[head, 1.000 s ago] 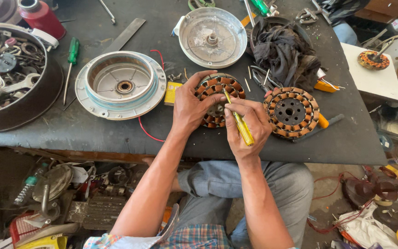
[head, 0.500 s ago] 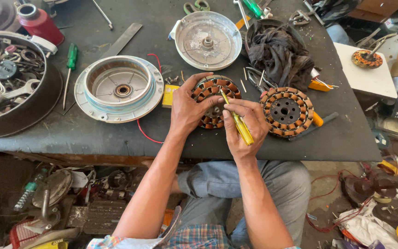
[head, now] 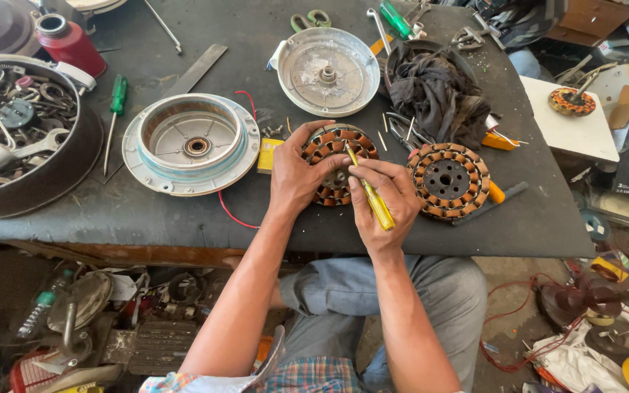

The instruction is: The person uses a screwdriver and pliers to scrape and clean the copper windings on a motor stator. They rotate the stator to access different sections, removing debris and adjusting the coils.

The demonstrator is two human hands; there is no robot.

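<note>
You sit at a dark, scuffed worktop [head: 183, 218], and in front of you lies a round stator [head: 333, 164] with copper-coloured coils wound around its ring, near the front edge of the worktop. Your left hand [head: 301, 173] lies over the left part of this stator with fingers spread and curved, pressing on it. Your right hand [head: 386, 195] is closed around a thin yellow screwdriver [head: 373, 198], pinched between thumb and fingers, and its tip rests on the middle of the stator. Just to the right is a second stator [head: 447, 180], the same ring shape with a dark core and holes. To the left stands a round pale metal housing [head: 192, 142], smooth and shallow like a bowl, and behind the stator a flat grey metal cover [head: 327, 70] with dull stains. A crumpled dark cloth [head: 434, 94] lies near the second stator.
</note>
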